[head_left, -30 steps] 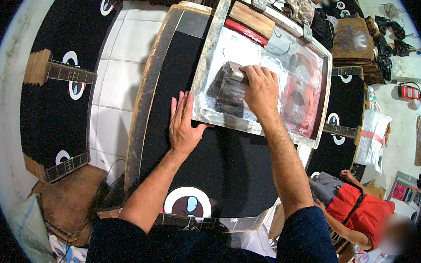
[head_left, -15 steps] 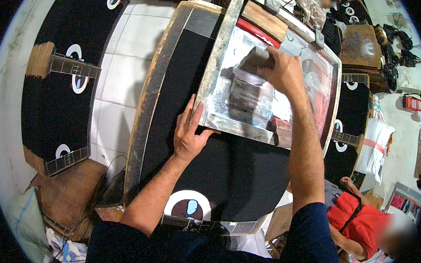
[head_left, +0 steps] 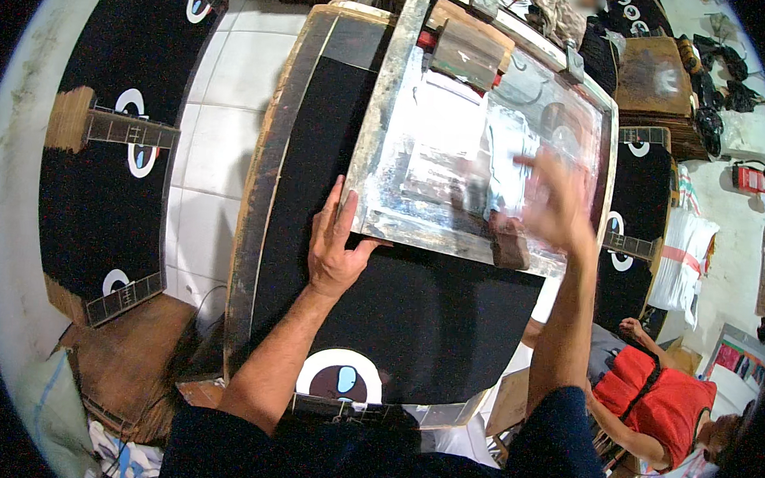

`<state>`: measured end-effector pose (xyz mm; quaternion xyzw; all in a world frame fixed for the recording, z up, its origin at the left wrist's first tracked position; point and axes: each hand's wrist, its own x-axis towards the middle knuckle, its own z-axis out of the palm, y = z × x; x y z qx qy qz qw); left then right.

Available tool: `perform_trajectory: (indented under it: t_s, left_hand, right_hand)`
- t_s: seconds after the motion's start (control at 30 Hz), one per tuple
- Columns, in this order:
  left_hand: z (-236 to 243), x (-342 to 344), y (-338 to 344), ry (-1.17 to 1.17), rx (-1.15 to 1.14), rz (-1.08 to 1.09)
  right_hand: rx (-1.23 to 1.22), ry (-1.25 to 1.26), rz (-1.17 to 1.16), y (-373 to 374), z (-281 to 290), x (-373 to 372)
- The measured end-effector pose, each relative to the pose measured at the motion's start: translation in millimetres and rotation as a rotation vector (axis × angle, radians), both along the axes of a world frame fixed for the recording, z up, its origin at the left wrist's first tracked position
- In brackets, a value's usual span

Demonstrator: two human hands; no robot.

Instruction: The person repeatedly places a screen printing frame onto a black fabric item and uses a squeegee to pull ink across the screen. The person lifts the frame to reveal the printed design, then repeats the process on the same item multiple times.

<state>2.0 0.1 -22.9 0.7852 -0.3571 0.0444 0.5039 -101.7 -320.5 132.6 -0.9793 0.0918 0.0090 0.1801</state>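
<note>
A screen printing frame [head_left: 375,142] lies over black fabric [head_left: 447,322] on a long board. At its near left corner my left hand [head_left: 338,245] grips the rim, fingers along the side and thumb by the near edge. My right hand [head_left: 560,202] is above the mesh's right part, smeared by motion, with a finger pointing left; nothing shows in it. A wide squeegee [head_left: 471,56] rests at the screen's far end beside red ink. By the near rim leans a smaller dark red squeegee [head_left: 511,247]. White ink [head_left: 447,120] covers part of the mesh.
Metal clamps [head_left: 572,65] sit along the frame's far right rim. Boards with black fabric and printed eyes [head_left: 104,204] stand left, past white floor tiles [head_left: 218,141]; another board [head_left: 639,193] lies right. A co-worker in red [head_left: 666,397] is at lower right.
My right hand has let go of the wide squeegee, now at the screen's far end, and moved right and nearer. My left hand remains at the frame's corner.
</note>
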Motion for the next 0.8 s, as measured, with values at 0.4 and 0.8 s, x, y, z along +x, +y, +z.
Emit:
perform_trajectory:
  t_s: [0.4,0.8]
  left_hand:
    - [-2,-1,-1,-0.059,-0.004,-0.043]
    - [0,-3,-1,-0.126,0.061,-0.018]
  right_hand:
    - [-0.114,-0.105,-0.167,15,-10,-51]
    - [-0.146,0.029,-0.012,-120,-38,83]
